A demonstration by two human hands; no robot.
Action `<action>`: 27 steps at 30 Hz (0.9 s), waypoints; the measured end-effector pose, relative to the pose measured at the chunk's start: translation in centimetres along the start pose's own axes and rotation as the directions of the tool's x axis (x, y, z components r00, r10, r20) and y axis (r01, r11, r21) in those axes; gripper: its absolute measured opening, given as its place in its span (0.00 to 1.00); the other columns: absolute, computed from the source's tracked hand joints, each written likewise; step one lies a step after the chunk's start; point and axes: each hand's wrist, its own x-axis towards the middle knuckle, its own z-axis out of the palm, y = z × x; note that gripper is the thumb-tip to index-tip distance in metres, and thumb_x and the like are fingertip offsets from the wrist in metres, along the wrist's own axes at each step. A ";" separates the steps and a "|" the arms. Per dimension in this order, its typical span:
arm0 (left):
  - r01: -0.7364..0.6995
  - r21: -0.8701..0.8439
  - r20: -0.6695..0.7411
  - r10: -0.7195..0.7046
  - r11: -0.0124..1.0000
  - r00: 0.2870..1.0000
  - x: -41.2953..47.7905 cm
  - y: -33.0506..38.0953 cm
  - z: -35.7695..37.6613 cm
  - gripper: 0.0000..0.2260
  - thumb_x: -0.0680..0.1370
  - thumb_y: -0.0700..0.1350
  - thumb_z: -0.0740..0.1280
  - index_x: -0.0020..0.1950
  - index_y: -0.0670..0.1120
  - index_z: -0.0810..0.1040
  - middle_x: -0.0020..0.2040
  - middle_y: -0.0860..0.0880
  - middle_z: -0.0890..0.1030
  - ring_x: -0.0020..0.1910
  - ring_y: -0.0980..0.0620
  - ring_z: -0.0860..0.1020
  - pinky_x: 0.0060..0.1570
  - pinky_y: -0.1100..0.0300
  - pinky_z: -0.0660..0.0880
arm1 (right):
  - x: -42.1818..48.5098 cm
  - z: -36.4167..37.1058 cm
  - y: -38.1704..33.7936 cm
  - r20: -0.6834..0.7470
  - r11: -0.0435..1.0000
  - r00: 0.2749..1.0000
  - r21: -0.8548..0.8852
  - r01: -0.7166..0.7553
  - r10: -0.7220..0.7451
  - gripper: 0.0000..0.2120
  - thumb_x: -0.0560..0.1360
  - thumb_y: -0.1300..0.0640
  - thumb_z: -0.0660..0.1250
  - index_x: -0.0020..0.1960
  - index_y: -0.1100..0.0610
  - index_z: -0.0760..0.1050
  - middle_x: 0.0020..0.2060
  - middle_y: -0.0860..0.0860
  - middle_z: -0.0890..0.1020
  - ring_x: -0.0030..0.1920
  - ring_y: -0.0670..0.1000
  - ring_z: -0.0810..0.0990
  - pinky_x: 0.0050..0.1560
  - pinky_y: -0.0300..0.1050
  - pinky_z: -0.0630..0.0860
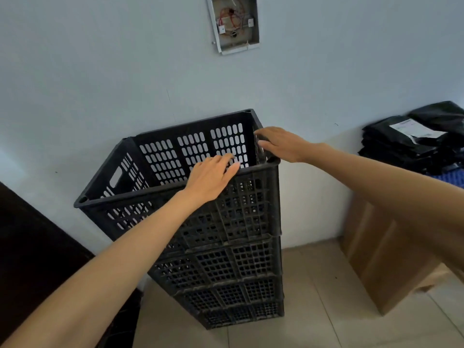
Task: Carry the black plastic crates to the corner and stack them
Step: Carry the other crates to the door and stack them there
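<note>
Crates (226, 259) stand stacked on the floor (313, 310) against the wall (100, 84), with left hand (213, 177) and right hand (281, 144) resting straight fingers on the top rim, probably to square it.

The pale beige tiled floor (313, 310) meets a light blue-grey wall (100, 71) along its far edge. Directly on it, close against that far edge, stands a tall stack of black perforated plastic crates (241, 292), one on another, the lowest flat on the tiles. To the right of the stack and apart from it, brown cardboard boxes (381, 259) stand on the floor. At the floor's left edge rises a dark brown panel (37, 247); its foot is hidden.
</note>
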 end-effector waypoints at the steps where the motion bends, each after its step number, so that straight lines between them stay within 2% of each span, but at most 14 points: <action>1: 0.036 -0.028 0.037 -0.035 0.999 0.999 1.1 0.9 0.2 0.26 0.82 0.61 0.47 0.74 0.50 0.66 0.65 0.47 0.77 0.63 0.46 0.76 0.58 0.48 0.73 | 0.7 0.1 0.6 0.033 1.000 0.999 -0.005 -0.012 0.012 0.24 0.83 0.48 0.50 0.76 0.57 0.59 0.74 0.55 0.64 0.75 0.54 0.60 0.75 0.52 0.57; 4: 0.176 -0.128 0.134 -0.158 0.976 0.978 4.1 3.3 0.7 0.28 0.81 0.63 0.46 0.77 0.50 0.61 0.72 0.46 0.71 0.70 0.44 0.70 0.64 0.45 0.70 | 3.1 0.5 1.8 0.114 1.000 0.993 0.011 0.021 -0.022 0.25 0.83 0.50 0.50 0.78 0.58 0.54 0.77 0.56 0.58 0.77 0.54 0.55 0.75 0.50 0.52; 8: 0.275 -0.224 0.205 -0.231 0.935 0.951 5.9 5.7 1.7 0.30 0.81 0.65 0.46 0.78 0.50 0.59 0.73 0.46 0.70 0.71 0.44 0.69 0.67 0.43 0.69 | 6.8 0.5 3.3 0.154 0.997 0.985 0.027 0.069 -0.072 0.26 0.83 0.52 0.50 0.78 0.60 0.52 0.77 0.58 0.55 0.78 0.56 0.51 0.75 0.50 0.50; 10: 0.303 -0.207 0.203 -0.262 0.930 0.943 6.1 6.1 1.9 0.30 0.81 0.65 0.45 0.78 0.51 0.59 0.73 0.47 0.70 0.72 0.45 0.68 0.67 0.42 0.69 | 8.3 1.0 3.9 0.193 0.993 0.977 -0.052 0.107 -0.095 0.26 0.83 0.51 0.50 0.78 0.60 0.54 0.78 0.58 0.54 0.78 0.58 0.49 0.75 0.54 0.50; 12: 0.297 -0.167 0.189 -0.265 0.940 0.946 6.1 6.1 2.0 0.28 0.81 0.63 0.45 0.78 0.52 0.59 0.74 0.48 0.69 0.73 0.46 0.66 0.69 0.43 0.67 | 9.4 1.7 4.1 0.214 0.967 0.964 -0.163 0.196 -0.159 0.24 0.83 0.51 0.49 0.77 0.56 0.58 0.78 0.56 0.55 0.78 0.59 0.47 0.76 0.58 0.48; 15: 0.261 -0.114 0.174 -0.240 0.958 0.955 6.2 6.1 2.1 0.27 0.82 0.61 0.45 0.79 0.53 0.58 0.75 0.50 0.67 0.75 0.48 0.64 0.71 0.45 0.65 | 10.1 2.4 4.8 0.211 0.959 0.952 -0.128 0.254 -0.224 0.24 0.82 0.50 0.46 0.78 0.50 0.53 0.78 0.54 0.55 0.78 0.57 0.43 0.74 0.60 0.39; 22: 0.312 -0.079 0.241 -0.286 0.947 0.928 6.2 6.5 1.8 0.27 0.82 0.63 0.45 0.79 0.55 0.56 0.77 0.52 0.65 0.75 0.50 0.63 0.70 0.46 0.66 | 10.0 2.6 5.1 0.185 0.958 0.947 -0.073 0.279 -0.261 0.24 0.82 0.51 0.45 0.78 0.50 0.53 0.78 0.53 0.56 0.78 0.55 0.46 0.76 0.62 0.43; 27: 0.346 -0.087 0.200 -0.323 0.934 0.925 5.7 6.7 1.3 0.25 0.82 0.62 0.47 0.78 0.55 0.59 0.75 0.53 0.67 0.74 0.51 0.64 0.70 0.47 0.65 | 10.4 1.3 4.7 0.311 0.942 0.923 -0.174 0.288 -0.225 0.26 0.82 0.44 0.44 0.78 0.49 0.52 0.78 0.53 0.56 0.78 0.56 0.44 0.75 0.61 0.39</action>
